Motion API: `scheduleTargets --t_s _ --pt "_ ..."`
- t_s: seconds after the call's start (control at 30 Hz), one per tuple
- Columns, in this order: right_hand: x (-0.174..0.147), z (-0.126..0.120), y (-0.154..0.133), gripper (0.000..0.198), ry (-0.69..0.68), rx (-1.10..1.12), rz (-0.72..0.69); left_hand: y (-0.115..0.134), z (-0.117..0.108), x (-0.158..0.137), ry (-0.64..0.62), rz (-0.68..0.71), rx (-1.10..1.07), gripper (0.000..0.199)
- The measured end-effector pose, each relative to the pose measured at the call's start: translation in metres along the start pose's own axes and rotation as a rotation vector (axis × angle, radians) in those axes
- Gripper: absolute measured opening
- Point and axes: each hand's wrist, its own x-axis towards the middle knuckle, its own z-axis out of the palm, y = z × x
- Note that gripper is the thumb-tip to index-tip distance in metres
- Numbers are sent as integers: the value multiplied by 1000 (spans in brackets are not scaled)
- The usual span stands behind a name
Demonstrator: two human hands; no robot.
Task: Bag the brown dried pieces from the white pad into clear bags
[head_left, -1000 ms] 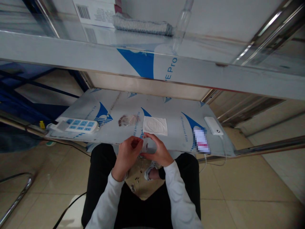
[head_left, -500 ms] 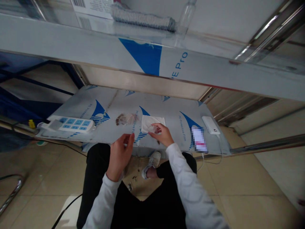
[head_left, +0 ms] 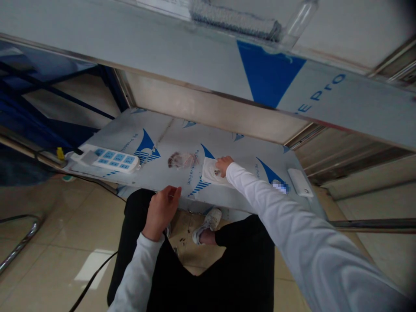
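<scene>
A white square sheet, like a tissue or cloth (head_left: 208,166), lies on the low film-covered shelf. My right hand (head_left: 225,165) is over its right side with the fingers curled down. At those fingertips is a small greyish-brown thing (head_left: 217,172), too small to name; whether the fingers grip it is unclear. To the left of the sheet lies a crumpled clear plastic bag (head_left: 185,160) with something brownish at its left end. My left hand (head_left: 163,210) hovers above my thigh before the shelf's front edge, thumb and fingers drawn together; what they hold, if anything, does not show.
On the shelf's left is a white power strip (head_left: 117,160) with blue sockets. A white charger-like box (head_left: 300,182) and a blurred phone (head_left: 280,186) are at the right. An upper shelf (head_left: 156,56) crosses above, carrying a grey fuzzy roll (head_left: 234,21) and a clear bottle (head_left: 300,19).
My right hand has moved forward onto the white sheet, its sleeve now partly covering the phone. The small greyish-brown thing now shows on the sheet. My left hand stays nearly in place; the view has tilted.
</scene>
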Motion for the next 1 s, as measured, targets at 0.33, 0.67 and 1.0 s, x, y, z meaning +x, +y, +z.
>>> scheduleTargets --t_s 0.33,0.67,1.0 --pt "-40 4 35 57 55 94 81 -13 38 28 55 45 89 30" --pt "-109 106 72 67 310 370 567 15 68 150 14 42 358 31" --pt "-137 92 21 42 984 664 629 23 41 150 17 -39 489 25"
